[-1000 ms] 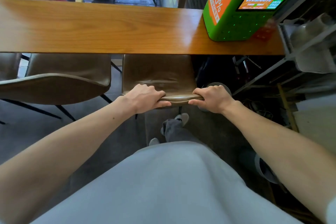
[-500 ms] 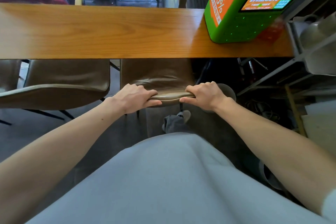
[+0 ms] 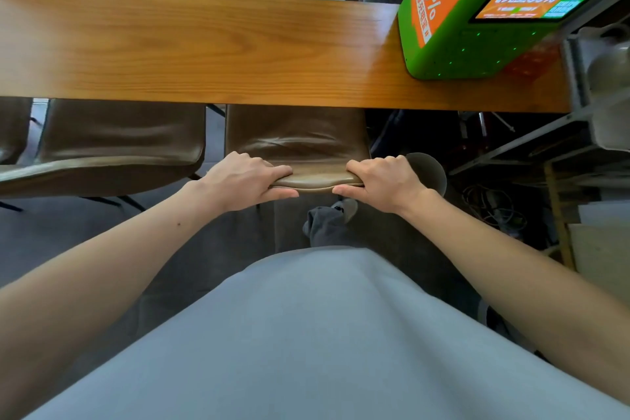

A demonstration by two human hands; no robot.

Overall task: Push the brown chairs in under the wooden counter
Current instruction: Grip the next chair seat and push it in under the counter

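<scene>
The smooth, rounded top edge of a brown leather chair is gripped by the left hand and right hand, fingers curled closed around it; its creased seat lies partly under the grained wooden counter

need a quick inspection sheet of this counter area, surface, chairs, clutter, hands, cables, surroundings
surface: wooden counter, bare wood apart from one machine at its right end
job's things: brown chair in front of the person, seat partly under the counter edge; second brown chair to its left, seat also partly under
clutter: green kiosk with orange panels and a lit screen
hands: left hand and right hand both closed on the top edge of the chair's backrest
cables: tangle of wires on the floor at right
surroundings: grey metal rack at right; dark floor; chair legs beyond the counter
</scene>
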